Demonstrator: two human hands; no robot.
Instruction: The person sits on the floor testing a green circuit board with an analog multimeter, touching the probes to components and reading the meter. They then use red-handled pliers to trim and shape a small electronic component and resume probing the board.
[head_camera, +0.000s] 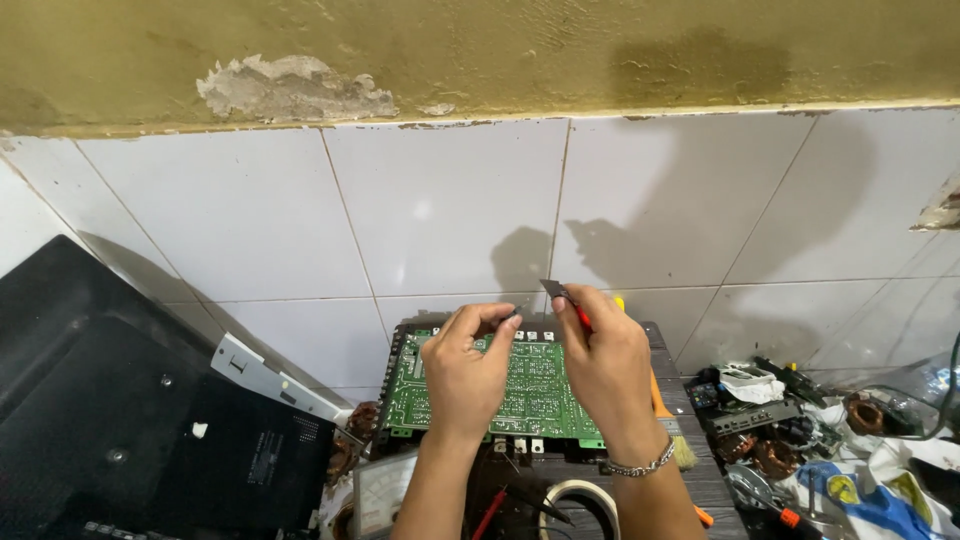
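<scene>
A green circuit board (538, 395) lies flat on a dark case in front of me, near the tiled wall. My left hand (465, 372) hovers over the board's left half with fingers pinched on something small at the top edge; I cannot make out what. My right hand (605, 362), a chain bracelet on its wrist, grips a tool with a red handle (582, 318) and a flat dark tip (551, 288) pointing up and left. The two hands nearly touch above the board's upper edge.
A large black panel with a metal bracket (262, 375) leans at the left. An analogue meter (385, 492) and a roll of tape (583, 505) sit near me. A brush (672, 432) lies right of the board. Loose electronic parts, coils and a blue cloth (860, 500) pile at right.
</scene>
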